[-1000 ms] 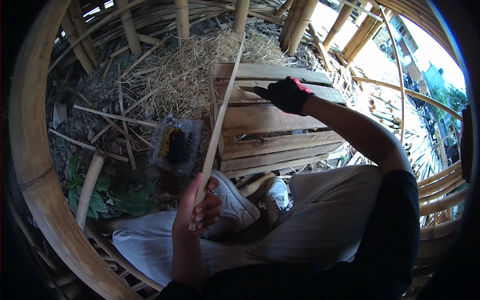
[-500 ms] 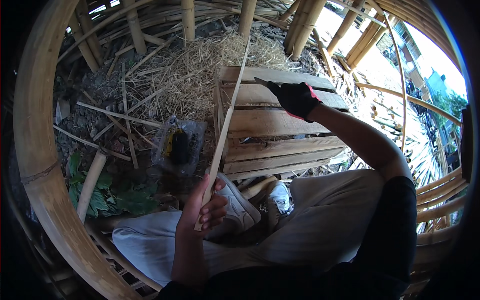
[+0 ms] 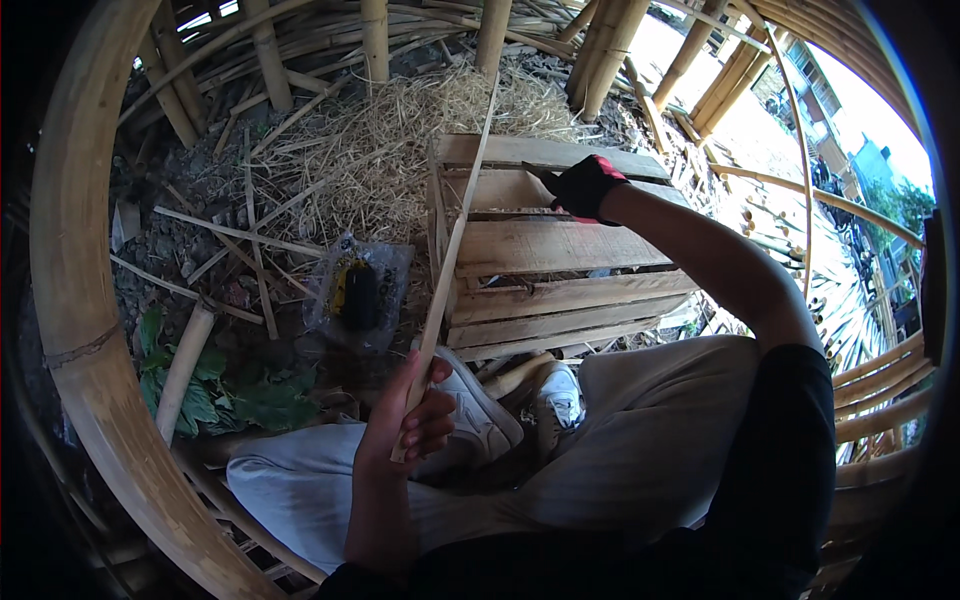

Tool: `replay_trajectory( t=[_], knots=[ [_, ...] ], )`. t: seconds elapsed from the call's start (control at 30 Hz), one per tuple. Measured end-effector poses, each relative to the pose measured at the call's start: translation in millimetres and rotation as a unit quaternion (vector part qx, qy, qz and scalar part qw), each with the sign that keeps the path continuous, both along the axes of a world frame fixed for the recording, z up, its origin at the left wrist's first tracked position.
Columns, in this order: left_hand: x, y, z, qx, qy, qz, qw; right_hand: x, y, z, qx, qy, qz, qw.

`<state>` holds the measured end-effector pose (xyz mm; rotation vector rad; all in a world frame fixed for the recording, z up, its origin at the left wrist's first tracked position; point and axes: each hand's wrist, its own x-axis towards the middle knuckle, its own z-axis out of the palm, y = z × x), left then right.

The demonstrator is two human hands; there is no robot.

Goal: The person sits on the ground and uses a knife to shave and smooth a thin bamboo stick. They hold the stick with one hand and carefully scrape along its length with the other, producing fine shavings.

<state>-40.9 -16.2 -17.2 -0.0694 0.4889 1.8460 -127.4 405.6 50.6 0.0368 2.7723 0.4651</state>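
A long pale bamboo strip (image 3: 447, 275) slants up from my lap, past the left edge of a slatted wooden crate (image 3: 560, 245). My bare left hand (image 3: 412, 410) is closed round the strip's lower end. Over the crate's far slats is my right hand (image 3: 588, 190), in a black and red glove, closed on a knife (image 3: 538, 174). Its dark blade points left toward the strip and stands apart from it. The glove hides the knife's handle.
Left of the crate lies a clear plastic bag (image 3: 357, 290) with a black and yellow thing inside. Dry shavings (image 3: 400, 150) cover the ground behind. A thick bent bamboo pole (image 3: 85, 370) curves along the left; green leaves (image 3: 200, 390) grow beside it. Bamboo posts (image 3: 375, 40) stand at the back.
My right hand has turned at the wrist and shifted slightly right with the knife, showing more of the glove's red part. The left hand and the strip have stayed almost still.
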Motion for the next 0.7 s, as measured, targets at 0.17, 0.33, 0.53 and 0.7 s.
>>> replay_trajectory(
  t=[0.17, 0.33, 0.53, 0.7],
  knots=[
    [1.4, -1.3, -0.6, -0.006, -0.024, 0.011, 1.0, 1.6, -20.5, 9.3, 0.088, -0.044, 0.007, 0.995],
    [1.9, 0.6, -0.7, 0.006, -0.021, 0.014, 1.0, 13.1, -27.4, -0.4, 0.029, 0.155, -0.014, 0.987],
    [2.4, 1.2, 2.2, -0.017, -0.013, 0.018, 1.0, 9.6, -41.6, 6.9, -0.019, 0.172, 0.04, 0.984],
    [1.9, 2.6, 2.7, -0.017, -0.012, 0.017, 1.0, 2.3, -39.4, -2.3, -0.036, 0.097, 0.055, 0.993]
  ],
)
